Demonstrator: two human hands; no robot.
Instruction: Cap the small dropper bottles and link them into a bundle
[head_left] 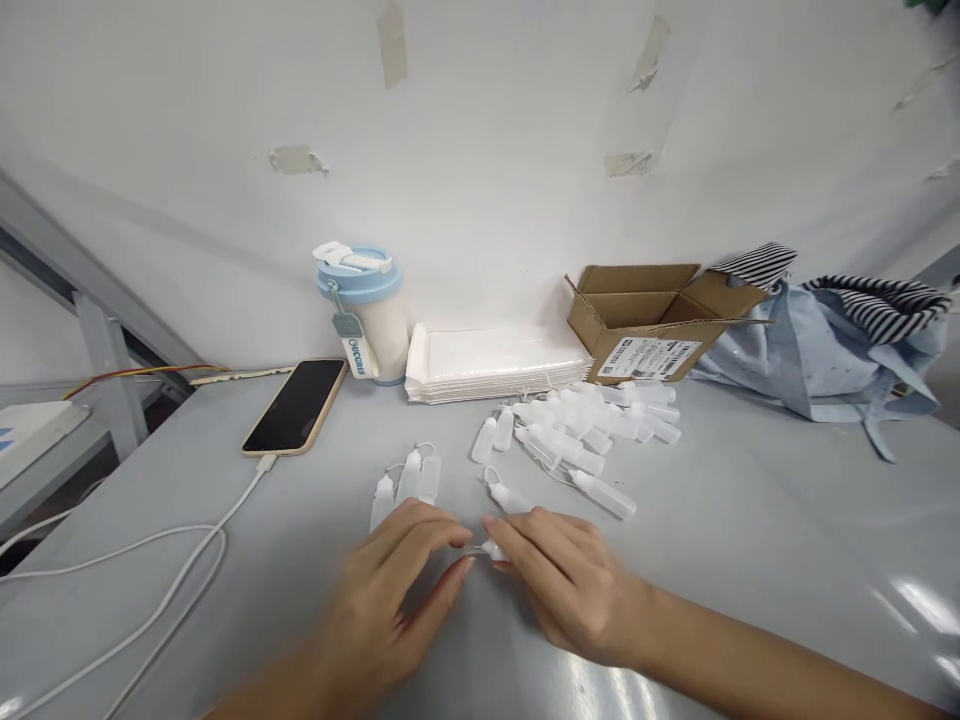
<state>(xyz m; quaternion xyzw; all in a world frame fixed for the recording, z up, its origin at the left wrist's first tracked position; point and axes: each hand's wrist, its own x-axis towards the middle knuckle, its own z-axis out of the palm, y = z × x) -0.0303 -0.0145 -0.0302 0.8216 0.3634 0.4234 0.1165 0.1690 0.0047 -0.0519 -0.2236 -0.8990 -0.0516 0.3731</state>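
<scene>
One small white bottle (493,549) held by the right hand (577,580), left hand (375,595) beside its tip, grip narrowly parted

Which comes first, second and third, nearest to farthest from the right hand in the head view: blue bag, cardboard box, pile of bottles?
1. Pile of bottles: just beyond the right hand.
2. Cardboard box: behind the pile, toward the wall.
3. Blue bag: to the right of the box.

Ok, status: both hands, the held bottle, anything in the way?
Right hand holding small bottle, only tip end showing. Left hand open close by that tip. Another bottle just beyond right hand, could crowd it.
</scene>
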